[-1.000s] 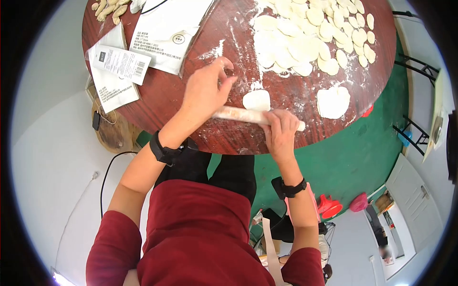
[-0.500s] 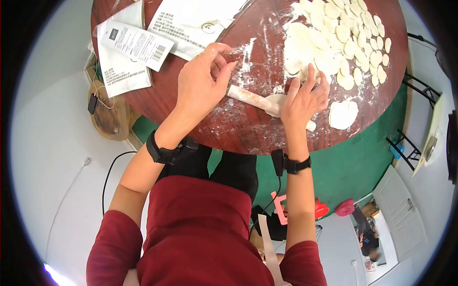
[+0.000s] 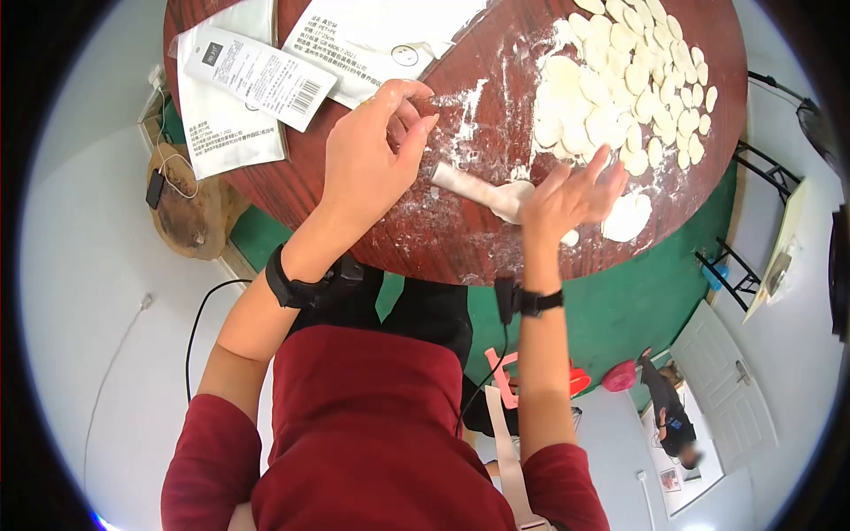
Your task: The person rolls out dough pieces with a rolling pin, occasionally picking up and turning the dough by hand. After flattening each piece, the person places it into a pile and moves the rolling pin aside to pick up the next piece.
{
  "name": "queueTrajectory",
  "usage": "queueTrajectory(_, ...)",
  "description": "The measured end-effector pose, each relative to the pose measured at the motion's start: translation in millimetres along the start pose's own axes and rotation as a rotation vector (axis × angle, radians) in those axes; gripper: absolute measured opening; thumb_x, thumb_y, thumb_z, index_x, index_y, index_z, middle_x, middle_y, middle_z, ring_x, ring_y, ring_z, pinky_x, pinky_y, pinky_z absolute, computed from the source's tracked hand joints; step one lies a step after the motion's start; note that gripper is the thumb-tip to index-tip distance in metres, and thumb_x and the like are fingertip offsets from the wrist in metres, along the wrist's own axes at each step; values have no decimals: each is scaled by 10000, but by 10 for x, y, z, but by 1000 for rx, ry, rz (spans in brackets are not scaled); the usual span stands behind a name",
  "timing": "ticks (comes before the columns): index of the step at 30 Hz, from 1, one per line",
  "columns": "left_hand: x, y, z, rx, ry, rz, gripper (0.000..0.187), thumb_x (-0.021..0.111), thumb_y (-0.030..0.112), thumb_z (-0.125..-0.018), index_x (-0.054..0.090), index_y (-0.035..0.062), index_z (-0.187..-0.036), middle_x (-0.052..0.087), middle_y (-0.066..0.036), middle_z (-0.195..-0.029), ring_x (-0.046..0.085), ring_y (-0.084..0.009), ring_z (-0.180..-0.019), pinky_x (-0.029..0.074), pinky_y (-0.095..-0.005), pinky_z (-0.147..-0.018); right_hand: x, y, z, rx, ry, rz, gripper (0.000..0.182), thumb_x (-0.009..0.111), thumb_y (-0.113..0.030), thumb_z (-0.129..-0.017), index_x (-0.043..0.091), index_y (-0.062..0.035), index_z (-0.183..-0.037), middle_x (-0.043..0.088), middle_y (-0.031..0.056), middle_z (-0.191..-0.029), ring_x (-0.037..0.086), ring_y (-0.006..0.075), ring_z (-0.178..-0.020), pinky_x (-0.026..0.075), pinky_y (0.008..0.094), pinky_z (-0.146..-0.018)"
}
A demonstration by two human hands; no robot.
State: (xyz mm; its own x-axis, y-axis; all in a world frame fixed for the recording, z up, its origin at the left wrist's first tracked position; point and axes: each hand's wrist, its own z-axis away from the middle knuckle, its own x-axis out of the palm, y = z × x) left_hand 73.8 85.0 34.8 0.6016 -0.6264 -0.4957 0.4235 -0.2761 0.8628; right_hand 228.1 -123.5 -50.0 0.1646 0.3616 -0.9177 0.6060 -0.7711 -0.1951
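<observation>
A floury wooden rolling pin (image 3: 465, 187) lies slantwise on the table, across a small piece of flattened dough (image 3: 511, 202). Over the pin's right part is my right hand (image 3: 571, 196), its fingers stretched out past the pin and slightly blurred; the palm's contact is hidden. My left hand (image 3: 376, 146) hovers by the pin's left end, fingers bent, with a gap between thumb and forefinger and nothing visible in it. Beyond my right hand lie overlapping rolled dough wrappers (image 3: 567, 102) and many small dough discs (image 3: 660, 75). A separate white dough round (image 3: 627, 218) sits near the table edge.
Printed packaging bags (image 3: 235, 146) and a labelled packet (image 3: 257, 78) lie at the left of the round table (image 3: 416, 239). Flour is scattered across its top. A wooden stump (image 3: 190, 217) stands left of the table. A person (image 3: 677, 429) is by the far doorway.
My right hand's fingers have swung to the right over the rolling pin. The view has shifted slightly. My left hand keeps nearly the same pose, a little farther from the pin's end.
</observation>
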Motion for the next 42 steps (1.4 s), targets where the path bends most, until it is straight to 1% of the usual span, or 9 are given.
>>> queueTrajectory(2,2,-17,8,13,0,14,244,746,111,-933,673,96,-1165,699,-47,-782,659,-183,-630,496,-313,-580,-51,3,242,74,-11,0,710,572,-301,-1012,336,-145,-1663,264,264,-1655,232,465,-1529,168,629,-1196)
queueTrajectory(7,42,-27,-3,35,3,20,265,756,110,-923,668,99,-1173,697,-42,-779,651,-179,-630,493,-311,-585,114,35,-329,-60,75,72,743,585,-207,-960,332,-123,-1654,292,264,-1636,259,455,-1511,234,595,-1161)
queueTrajectory(15,78,-17,31,20,-17,8,264,748,115,-931,667,99,-1183,696,-41,-782,653,-175,-639,493,-310,-588,21,7,-33,21,118,-68,740,618,-120,-928,371,-118,-1626,300,296,-1614,260,442,-1510,208,575,-1149)
queueTrajectory(18,117,6,22,67,-26,23,268,748,112,-929,670,96,-1186,700,-48,-787,652,-176,-637,494,-311,-590,84,-24,-330,-51,74,-5,713,604,-157,-950,376,-116,-1625,314,282,-1602,265,439,-1505,219,575,-1134)
queueTrajectory(20,141,30,62,30,-29,42,272,745,68,-957,687,83,-1223,670,6,-799,541,-47,-657,420,-222,-579,72,10,-84,-71,110,-23,687,577,-211,-979,370,-121,-1628,319,272,-1596,265,441,-1502,226,577,-1118)
queueTrajectory(22,162,23,84,46,-44,67,274,743,68,-958,686,80,-1225,671,3,-802,544,-51,-664,422,-225,-581,-49,-28,246,72,45,-74,672,559,-243,-999,367,-131,-1633,312,269,-1600,262,445,-1502,211,592,-1128)
queueTrajectory(32,309,82,150,83,-122,36,225,724,55,-958,705,63,-1182,668,-10,-802,574,-60,-691,448,-238,-599,-83,-67,261,103,-44,-37,697,575,-260,-1004,342,-146,-1651,281,262,-1642,255,445,-1524,187,664,-1153)
queueTrajectory(37,588,83,177,196,-242,-105,201,752,126,-894,741,54,-1082,725,-119,-1006,706,-300,-863,566,-392,-753,-332,-112,805,117,-173,-132,710,559,-287,-978,364,-103,-1635,332,258,-1623,269,437,-1531,163,618,-1194)
queueTrajectory(42,1024,-6,243,296,-365,-226,273,802,138,-852,725,54,-1100,672,-122,-1086,650,-334,-1062,531,-454,-903,-456,5,1200,39,-218,-176,715,601,-307,-958,385,-51,-1590,373,235,-1598,317,420,-1501,180,599,-1196)
